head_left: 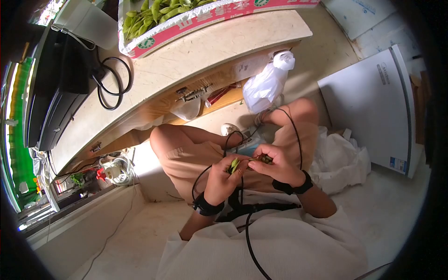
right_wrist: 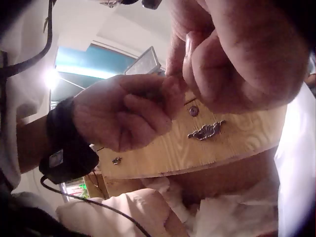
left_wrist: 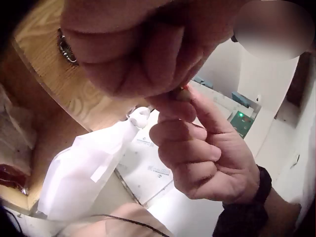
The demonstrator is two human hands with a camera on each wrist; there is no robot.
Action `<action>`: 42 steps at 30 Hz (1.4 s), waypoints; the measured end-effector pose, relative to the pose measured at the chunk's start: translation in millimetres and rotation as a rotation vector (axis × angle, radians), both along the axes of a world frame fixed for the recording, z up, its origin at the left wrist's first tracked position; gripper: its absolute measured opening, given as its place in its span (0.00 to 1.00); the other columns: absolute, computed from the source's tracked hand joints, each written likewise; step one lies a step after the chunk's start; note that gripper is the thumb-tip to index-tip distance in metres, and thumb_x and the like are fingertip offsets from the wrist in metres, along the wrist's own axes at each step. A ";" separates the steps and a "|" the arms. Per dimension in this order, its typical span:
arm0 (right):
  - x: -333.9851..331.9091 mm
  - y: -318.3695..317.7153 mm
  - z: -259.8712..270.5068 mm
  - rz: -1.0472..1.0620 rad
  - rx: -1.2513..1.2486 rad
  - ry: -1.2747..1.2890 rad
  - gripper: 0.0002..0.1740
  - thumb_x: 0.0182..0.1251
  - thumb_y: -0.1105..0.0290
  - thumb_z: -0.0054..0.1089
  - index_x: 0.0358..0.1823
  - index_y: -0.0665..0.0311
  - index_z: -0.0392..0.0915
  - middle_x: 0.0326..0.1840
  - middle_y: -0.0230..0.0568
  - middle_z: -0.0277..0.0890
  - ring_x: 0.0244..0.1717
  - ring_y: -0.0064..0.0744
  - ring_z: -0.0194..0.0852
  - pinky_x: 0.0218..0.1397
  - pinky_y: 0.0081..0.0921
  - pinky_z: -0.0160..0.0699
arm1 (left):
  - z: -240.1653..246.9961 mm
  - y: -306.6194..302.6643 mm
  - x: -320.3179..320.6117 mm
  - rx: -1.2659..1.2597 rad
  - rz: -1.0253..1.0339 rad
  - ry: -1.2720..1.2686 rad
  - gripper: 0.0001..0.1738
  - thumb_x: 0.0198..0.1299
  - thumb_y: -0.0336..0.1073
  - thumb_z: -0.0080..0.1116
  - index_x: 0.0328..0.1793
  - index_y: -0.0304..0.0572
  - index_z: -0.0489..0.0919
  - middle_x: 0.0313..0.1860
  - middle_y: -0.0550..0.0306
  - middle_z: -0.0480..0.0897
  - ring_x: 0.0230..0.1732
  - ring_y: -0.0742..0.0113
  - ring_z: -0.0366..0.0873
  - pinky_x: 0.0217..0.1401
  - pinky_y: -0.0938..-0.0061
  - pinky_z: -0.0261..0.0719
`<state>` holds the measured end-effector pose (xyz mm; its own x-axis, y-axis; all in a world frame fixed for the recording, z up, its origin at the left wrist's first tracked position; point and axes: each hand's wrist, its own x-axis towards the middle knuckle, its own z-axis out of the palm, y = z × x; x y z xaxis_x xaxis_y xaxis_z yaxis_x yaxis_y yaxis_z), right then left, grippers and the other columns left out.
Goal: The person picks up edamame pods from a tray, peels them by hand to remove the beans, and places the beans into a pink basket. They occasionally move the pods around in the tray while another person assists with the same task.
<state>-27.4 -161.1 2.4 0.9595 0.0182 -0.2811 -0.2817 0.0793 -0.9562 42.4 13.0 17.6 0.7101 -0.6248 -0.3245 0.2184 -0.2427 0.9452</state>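
Observation:
Both hands meet over the lap. My left hand (head_left: 220, 183) holds green soybean pods (head_left: 234, 165) between curled fingers and thumb. Close beside it, my right hand (head_left: 280, 167) pinches with thumb and forefinger and has a darker, brownish-green pod (head_left: 265, 159) among its fingers. In the left wrist view, a small greenish tip (left_wrist: 183, 94) shows where the fingertips come together. From the right wrist, the left hand (right_wrist: 128, 111) appears with its fingers curled, its pods hidden. Each wrist wears a black band.
A pink-and-white foam box (head_left: 186, 27) heaped with green pods (head_left: 151, 16) stands on the counter (head_left: 210, 51). Beneath hangs a knotted white plastic bag (head_left: 266, 86). A white appliance (head_left: 368, 107) stands at right, near crumpled white plastic (head_left: 340, 161). Black cables (head_left: 252, 238) cross the lap.

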 end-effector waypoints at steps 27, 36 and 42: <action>-5.5 45.1 -9.8 -0.219 0.796 0.214 0.12 0.71 0.58 0.51 0.40 0.59 0.73 0.27 0.21 0.65 0.22 0.08 0.54 0.22 0.07 0.51 | -3.6 -5.8 -12.5 -0.074 0.257 -0.148 0.10 0.57 0.23 0.59 0.45 0.33 0.78 0.36 0.57 0.82 0.39 0.76 0.77 0.44 0.81 0.74; -5.9 47.6 -14.3 -0.305 0.728 0.209 0.12 0.72 0.60 0.50 0.38 0.61 0.74 0.25 0.23 0.67 0.19 0.08 0.54 0.19 0.08 0.50 | -6.8 -4.0 -11.5 -0.155 0.315 0.086 0.07 0.61 0.26 0.57 0.45 0.32 0.78 0.34 0.63 0.80 0.35 0.82 0.73 0.39 0.85 0.71; -8.7 45.7 -13.9 -0.252 0.732 0.204 0.09 0.70 0.66 0.49 0.37 0.63 0.73 0.26 0.25 0.67 0.20 0.09 0.55 0.20 0.08 0.52 | -7.2 -6.4 -10.0 -0.148 0.362 0.107 0.05 0.62 0.26 0.56 0.43 0.32 0.77 0.34 0.62 0.80 0.35 0.80 0.74 0.40 0.84 0.72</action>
<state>-36.1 -115.4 -11.5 0.8901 0.0550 -0.4524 -0.3354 0.7512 -0.5685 32.4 6.6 10.4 0.8599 -0.3862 -0.3339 0.3638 0.0047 0.9315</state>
